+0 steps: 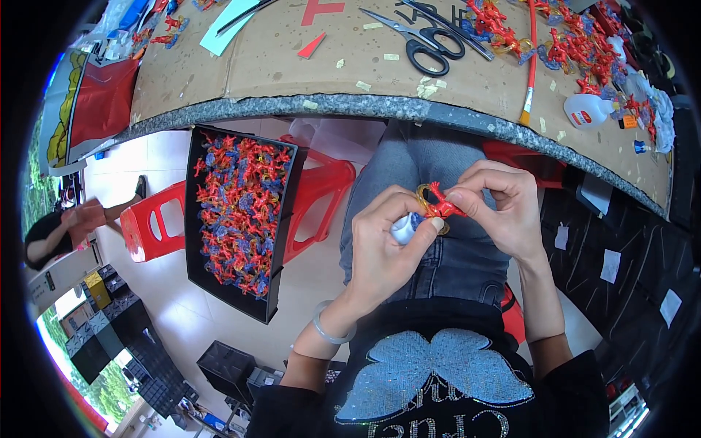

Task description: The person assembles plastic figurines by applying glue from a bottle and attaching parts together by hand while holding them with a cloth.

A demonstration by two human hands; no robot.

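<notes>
Above my lap, both hands are closed on one small red plastic figurine (439,207) with a clear yellow curved piece (423,193). My left hand (385,237) pinches its left side between thumb and fingers. A smooth white rounded thing (403,229) shows between those fingers and the palm; its kind is hard to make out. From the other side, my right hand (504,208) grips the figurine's right end between thumb and forefinger. The fingers cover part of the figurine.
A black crate (281,241) full of red, blue and yellow figurines rests by red stools (321,197) at my left. The cardboard-covered table (292,66) ahead holds scissors (431,44), a paintbrush (532,66), a white bottle (586,109) and more figurines (577,47). Another person (62,230) is far left.
</notes>
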